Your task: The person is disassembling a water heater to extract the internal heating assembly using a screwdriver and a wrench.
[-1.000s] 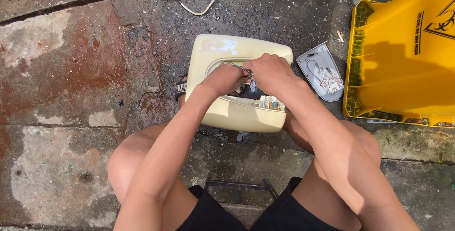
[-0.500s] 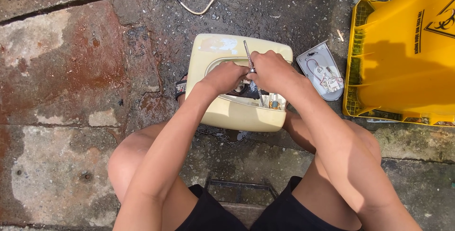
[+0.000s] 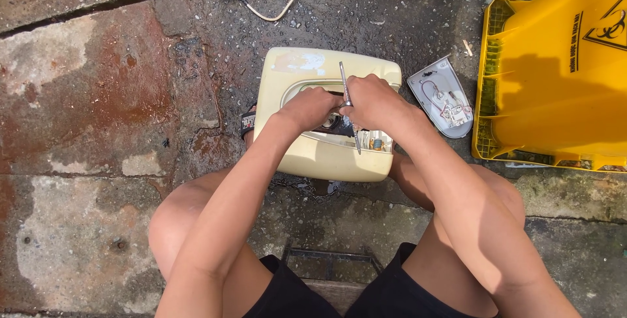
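cream plastic appliance casing [image 3: 307, 155] is lying on wet dark concrete ground [image 3: 196, 44], between the person's knees, in the middle of the view. casing is rounded-rectangular, glossy, scuffed white patch near its far edge, with an open cavity in the top showing dark parts and small coloured components near the right side. left hand [image 3: 315, 108] is curling over the cavity, fingers bent down into it; can't tell what it is gripping. right hand [image 3: 373, 99] is closing around a thin metal tool [image 3: 348, 106], which is looking like tweezers or slim pliers, its shaft sticking out past the knuckles toward the far edge and its other end pointing down at the components. both hands are touching each other over the opening.

grey teardrop-shaped cover [image 3: 443, 96] with wires inside is lying just right of the casing. yellow plastic bin [image 3: 555, 76] is lying on its side further right. thin pale cord [image 3: 281, 1] is lying on the ground beyond the casing.

versus half a second ago: tool is staying raised, same tilt, hands barely shifting; one second ago the tool wasn't showing above the hands. casing and cover are staying put.
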